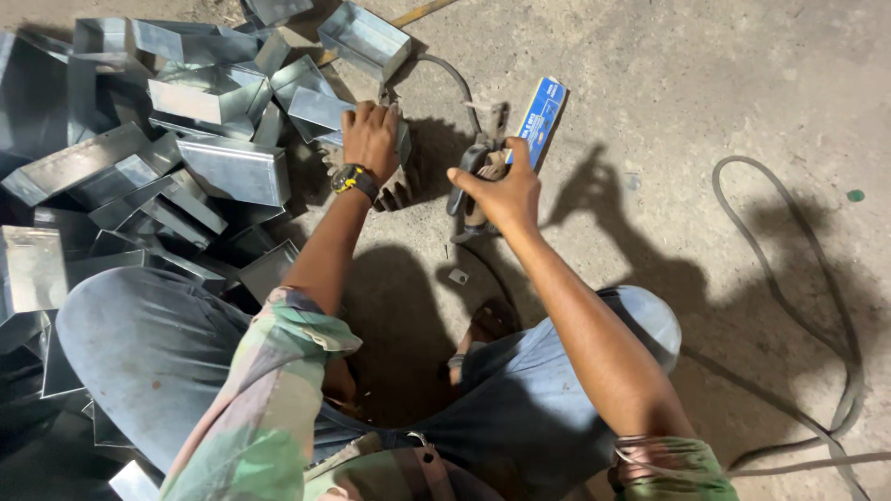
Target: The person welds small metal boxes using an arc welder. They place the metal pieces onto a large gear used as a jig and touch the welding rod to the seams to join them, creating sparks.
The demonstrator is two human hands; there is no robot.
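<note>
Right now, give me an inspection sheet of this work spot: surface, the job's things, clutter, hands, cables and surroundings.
Surface: bare concrete floor, dusty and stained.
Job's things: sheet-metal box under the left hand; power tool in the right hand, type unclear.
Clutter: pile of sheet-metal boxes on the left; blue carton beside the tool; small metal scrap.
Hands: left hand pressed on the box, wristwatch on; right hand gripping the tool.
Cables: grey cord looping on the right; dark cord arching behind the tool.
Surroundings: person's knees and sandalled foot; hard shadows.
</note>
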